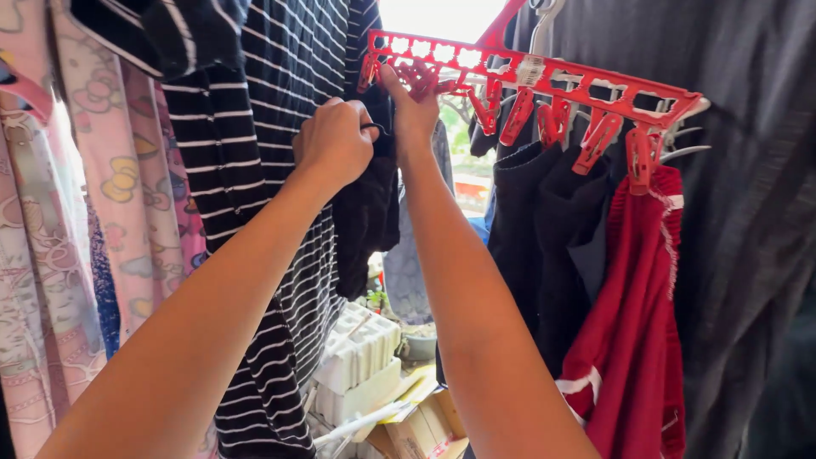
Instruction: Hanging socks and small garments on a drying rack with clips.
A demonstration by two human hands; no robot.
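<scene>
While the left hand (333,140) is fisted tight around the top of a small dark cloth (365,217), the right hand (414,106) pinches a red peg (418,78) on the red clip hanger (544,76). If that peg snaps shut off the hem, I reckon the cloth just drops.

Backlit daylight, blown-out gap at twelve o'clock

Strong daylight pours through the gap (442,17) at twelve o'clock, overexposed to plain white, and it glows through the holes of the red clip hanger (544,81) at one o'clock. The dark cloth (748,212) at three o'clock sinks into near-black shadow with little detail. The forearms run in soft, even light from six o'clock upward, their undersides shaded. The pink patterned fabric (76,212) at nine o'clock is evenly lit, slightly soft. The boxes (365,357) near six o'clock are mildly out of focus. Edges stretch slightly, as with a wide lens.
</scene>
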